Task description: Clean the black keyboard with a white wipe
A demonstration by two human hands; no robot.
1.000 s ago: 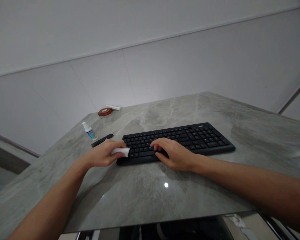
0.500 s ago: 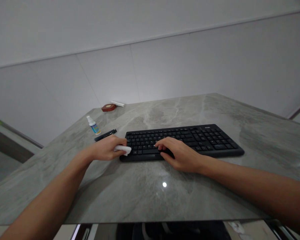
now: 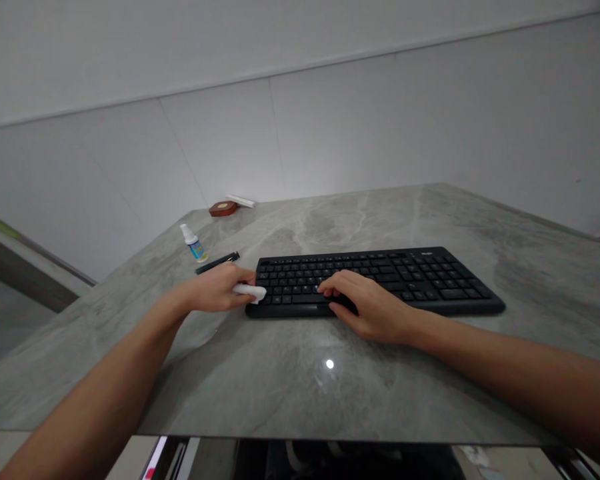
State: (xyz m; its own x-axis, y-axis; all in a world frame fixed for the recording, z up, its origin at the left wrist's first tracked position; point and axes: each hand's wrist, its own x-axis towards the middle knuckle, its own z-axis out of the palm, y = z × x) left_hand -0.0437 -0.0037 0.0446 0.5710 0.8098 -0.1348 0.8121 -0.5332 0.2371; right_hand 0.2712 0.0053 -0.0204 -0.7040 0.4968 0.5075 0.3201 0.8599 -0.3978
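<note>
A black full-size keyboard point(image 3: 430, 308) lies on the grey marbled table. My left hand point(image 3: 220, 288) is closed on a folded white wipe point(image 3: 250, 291), which touches the keyboard's left end. Over the keyboard's lower middle is my right hand point(image 3: 367, 307), its fingers curled onto the keys and its thumb by the front edge. The hand covers some keys, and the gap under its palm is dark.
Beyond my left hand lies a slim black item point(image 3: 218, 261). A small white-capped spray bottle point(image 3: 195, 244) stands behind it. Farther back are a reddish-brown box point(image 3: 223, 209) and a white strip point(image 3: 241, 201), near the wall point(image 3: 330, 133). The table point(image 3: 290, 380) ends at a front edge.
The view has shifted slightly, so the keyboard and table items appear a little farther right and higher. Both hands keep nearly the same place on the keyboard; the wipe stays in the left.
</note>
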